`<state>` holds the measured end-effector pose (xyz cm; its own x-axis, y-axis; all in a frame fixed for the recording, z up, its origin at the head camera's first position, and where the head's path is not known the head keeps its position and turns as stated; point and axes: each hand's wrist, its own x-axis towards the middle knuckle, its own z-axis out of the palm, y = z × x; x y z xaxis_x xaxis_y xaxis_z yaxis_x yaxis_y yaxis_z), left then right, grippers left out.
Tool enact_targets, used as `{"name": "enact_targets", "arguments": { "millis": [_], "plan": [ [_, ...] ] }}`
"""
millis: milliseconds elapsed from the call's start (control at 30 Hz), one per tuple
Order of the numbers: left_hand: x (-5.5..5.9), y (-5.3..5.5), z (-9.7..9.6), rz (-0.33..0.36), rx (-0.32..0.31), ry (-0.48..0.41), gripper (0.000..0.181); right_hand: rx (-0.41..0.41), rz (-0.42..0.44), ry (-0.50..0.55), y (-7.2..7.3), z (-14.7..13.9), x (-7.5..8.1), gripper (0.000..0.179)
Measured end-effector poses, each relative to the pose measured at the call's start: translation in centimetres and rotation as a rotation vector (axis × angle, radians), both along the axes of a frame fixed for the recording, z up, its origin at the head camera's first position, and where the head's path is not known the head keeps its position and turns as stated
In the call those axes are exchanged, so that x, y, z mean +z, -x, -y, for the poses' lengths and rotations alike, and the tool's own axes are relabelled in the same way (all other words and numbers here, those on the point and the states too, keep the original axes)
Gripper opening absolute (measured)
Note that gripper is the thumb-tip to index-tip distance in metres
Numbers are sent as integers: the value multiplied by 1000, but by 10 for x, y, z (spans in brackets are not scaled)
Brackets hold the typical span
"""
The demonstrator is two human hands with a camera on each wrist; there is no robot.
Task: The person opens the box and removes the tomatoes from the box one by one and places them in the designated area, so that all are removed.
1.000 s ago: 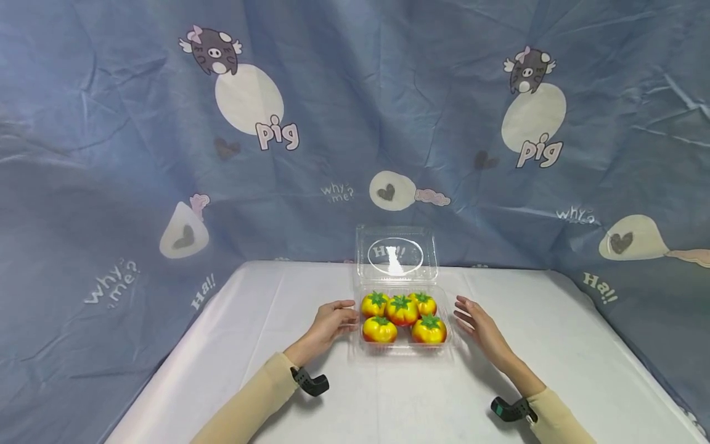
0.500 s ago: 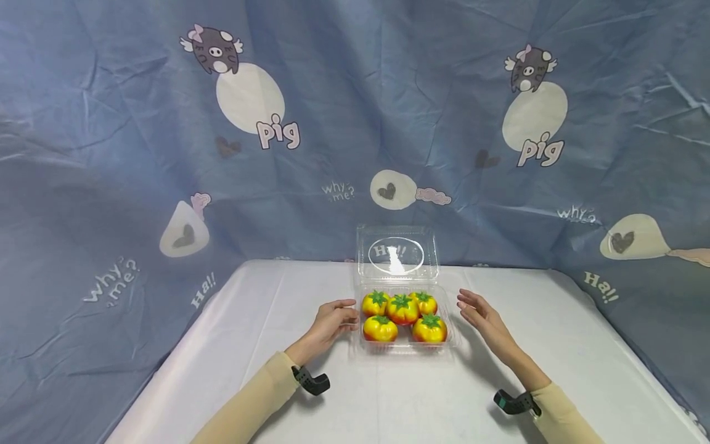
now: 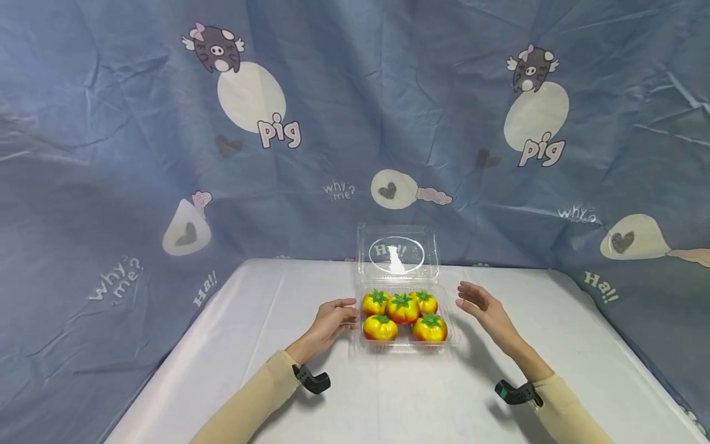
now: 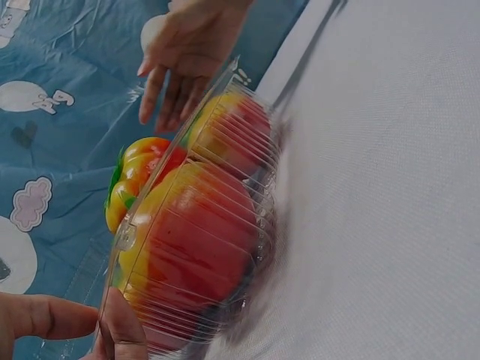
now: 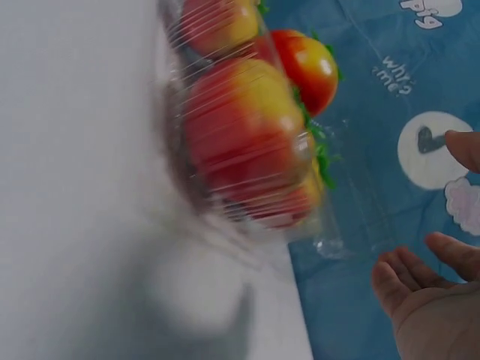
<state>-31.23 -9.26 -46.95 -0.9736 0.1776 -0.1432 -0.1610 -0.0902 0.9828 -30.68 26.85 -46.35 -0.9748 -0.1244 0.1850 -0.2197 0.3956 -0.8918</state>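
A clear plastic clamshell container (image 3: 407,348) stands on the table with its lid (image 3: 396,254) raised at the back. Several yellow-red toy tomatoes (image 3: 380,328) with green leaf tops are inside, one of them (image 4: 142,176) resting higher than the others. At the container's left side is my left hand (image 3: 328,324); in the left wrist view its thumb (image 4: 121,324) and a finger pinch the rim. My right hand (image 3: 490,313) hovers to the right of the container, apart from it, fingers loosely bent and holding nothing.
A white cloth covers the table (image 3: 299,290). Behind it hangs a blue curtain (image 3: 466,92) with pig prints, close to the raised lid. Each wrist wears a black band (image 3: 312,378).
My right hand has risen and drawn slightly back from the container's right side. The left hand stays at the container, and the tomatoes stay put.
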Motion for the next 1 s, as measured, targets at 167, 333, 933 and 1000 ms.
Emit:
{"name": "enact_targets", "arguments": {
  "millis": [167,333,933,1000],
  "plan": [
    [9,-6,0,0,-12,-2,48,20,-8,-24,4,8,13,64],
    [10,-9,1,-5,-12,7,48,56,-12,-40,5,22,20,63],
    [-17,10,-1,9,31,0,46,168,64,-39,12,65,11,65],
    [-17,11,-1,10,34,-2,45,170,61,-39,13,68,10,64]
  ]
}}
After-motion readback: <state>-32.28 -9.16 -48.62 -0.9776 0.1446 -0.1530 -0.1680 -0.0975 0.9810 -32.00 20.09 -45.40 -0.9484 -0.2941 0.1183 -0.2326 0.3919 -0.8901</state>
